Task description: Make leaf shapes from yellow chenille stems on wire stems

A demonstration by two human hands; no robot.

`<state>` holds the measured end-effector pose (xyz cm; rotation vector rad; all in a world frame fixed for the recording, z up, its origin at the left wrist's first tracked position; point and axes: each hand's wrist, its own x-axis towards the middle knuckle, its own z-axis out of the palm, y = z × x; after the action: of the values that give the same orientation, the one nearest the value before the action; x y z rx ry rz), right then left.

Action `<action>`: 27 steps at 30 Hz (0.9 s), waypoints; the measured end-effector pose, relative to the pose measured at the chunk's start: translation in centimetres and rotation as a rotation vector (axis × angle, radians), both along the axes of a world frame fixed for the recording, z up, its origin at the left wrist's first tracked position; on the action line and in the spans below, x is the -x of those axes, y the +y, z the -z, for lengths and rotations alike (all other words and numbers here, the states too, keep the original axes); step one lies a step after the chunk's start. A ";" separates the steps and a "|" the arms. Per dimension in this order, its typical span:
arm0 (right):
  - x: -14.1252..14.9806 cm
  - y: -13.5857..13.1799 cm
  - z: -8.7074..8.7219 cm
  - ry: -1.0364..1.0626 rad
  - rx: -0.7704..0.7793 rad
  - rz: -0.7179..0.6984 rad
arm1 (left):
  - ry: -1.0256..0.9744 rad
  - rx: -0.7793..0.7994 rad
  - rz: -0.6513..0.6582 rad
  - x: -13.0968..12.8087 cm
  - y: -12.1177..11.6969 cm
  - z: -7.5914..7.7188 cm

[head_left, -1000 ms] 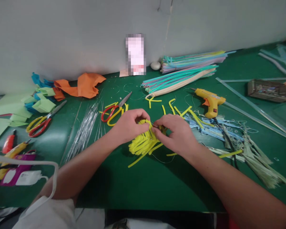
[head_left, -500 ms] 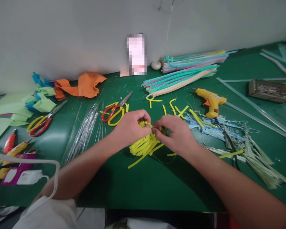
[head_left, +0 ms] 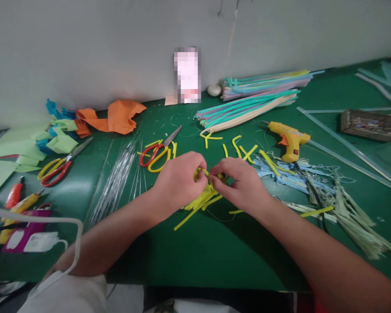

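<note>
The left hand is closed around the yellow bunch. The right hand — thumb and forefinger together — pinches at its top.

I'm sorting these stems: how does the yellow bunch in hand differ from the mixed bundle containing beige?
The yellow bunch shows only yellow; the mixed bundle has teal, purple and beige. The yellow bunch's strands look short; the mixed bundle's are long. The left hand grips the yellow bunch beside the right hand; the mixed bundle lies untouched on the table. Both have many slender strands.
</note>
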<state>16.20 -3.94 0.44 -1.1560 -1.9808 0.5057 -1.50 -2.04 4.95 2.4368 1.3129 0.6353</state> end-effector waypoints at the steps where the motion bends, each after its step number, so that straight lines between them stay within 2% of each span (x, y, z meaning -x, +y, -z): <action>1: 0.0 0.0 0.0 0.005 -0.008 -0.004 | 0.003 -0.018 0.007 0.0 -0.1 0.0; 5: 0.0 0.0 0.2 -0.002 -0.030 0.001 | 0.056 -0.068 0.017 0.0 -0.2 -0.2; 12: -0.1 0.0 0.3 -0.022 -0.036 0.006 | 0.120 0.091 0.039 0.1 0.4 -1.2; 17: 0.0 -0.1 0.3 -0.043 -0.056 0.000 | 0.139 0.123 0.017 0.2 0.5 -1.4; 22: 0.0 -0.1 0.2 -0.040 -0.052 -0.028 | 0.267 0.011 -0.005 0.2 0.0 -1.1; 27: 0.1 -0.1 0.1 -0.023 -0.059 -0.042 | 0.372 -0.247 0.060 0.2 -0.5 -0.7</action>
<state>16.14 -4.07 0.38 -1.0900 -2.0298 0.4549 -1.69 -2.52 5.66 2.8909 1.3532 0.3562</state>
